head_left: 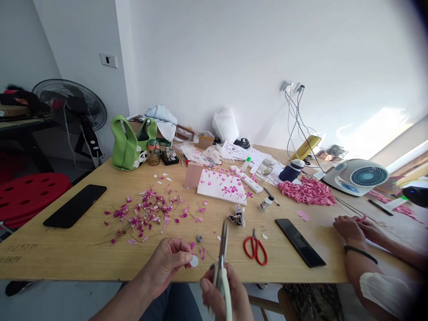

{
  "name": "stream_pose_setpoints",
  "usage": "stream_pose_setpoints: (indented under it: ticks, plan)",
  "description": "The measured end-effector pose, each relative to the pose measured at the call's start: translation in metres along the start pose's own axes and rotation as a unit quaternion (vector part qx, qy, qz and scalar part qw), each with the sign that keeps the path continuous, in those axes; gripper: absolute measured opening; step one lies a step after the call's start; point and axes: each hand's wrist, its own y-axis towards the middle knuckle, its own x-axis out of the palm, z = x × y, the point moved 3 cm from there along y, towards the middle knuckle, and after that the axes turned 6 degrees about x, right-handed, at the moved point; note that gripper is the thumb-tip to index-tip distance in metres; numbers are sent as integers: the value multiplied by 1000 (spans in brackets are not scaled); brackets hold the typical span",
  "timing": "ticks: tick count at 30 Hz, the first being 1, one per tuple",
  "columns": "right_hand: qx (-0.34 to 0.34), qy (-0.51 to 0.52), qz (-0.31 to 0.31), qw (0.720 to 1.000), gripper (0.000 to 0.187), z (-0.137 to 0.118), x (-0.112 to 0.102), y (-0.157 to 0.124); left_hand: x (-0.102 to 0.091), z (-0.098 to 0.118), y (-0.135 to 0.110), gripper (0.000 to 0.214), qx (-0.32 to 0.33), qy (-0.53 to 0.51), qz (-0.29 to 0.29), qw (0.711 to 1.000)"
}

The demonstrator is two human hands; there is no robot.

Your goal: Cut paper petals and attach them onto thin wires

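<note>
Between thumb and fingers, my left hand pinches a small white round piece that looks like paper or a petal. My right hand grips a pair of white-handled scissors, blades pointing up and away from me. The blades look closed or nearly so. To the left of them lies a scatter of magenta petals and thin stems. A small grey roll sits just beyond my left hand. Red-handled scissors rest on the table to the right of my right hand.
Phones lie at left and right. Farther back are a white panel with pink flowers, a small bottle, a green bag, a pink heap and a fan heater. Another person's hands work at the right.
</note>
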Motion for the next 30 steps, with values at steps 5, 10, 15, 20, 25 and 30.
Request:
stream_pose_setpoints:
  ticks: [5,10,15,20,25,30]
  plan:
    - [-6,17,-49,999,35,-34,-4,-7,5,-1,-17,9,-15,91,-60,994]
    - [6,3,-88,996,33,-27,0,-19,6,-4,-33,8,-37,170,-77,982]
    - [-36,19,-69,997,33,-16,1,-29,6,-12,-44,4,-24,196,-92,976]
    - [-50,51,-44,996,35,-13,0,-38,10,-12,-53,6,5,142,-94,985]
    - [-89,56,-19,994,32,-12,-8,-47,18,-13,-69,11,27,63,-103,992]
    - [-146,65,-17,987,30,-3,-10,-42,25,-25,-82,9,67,-13,-6,998]
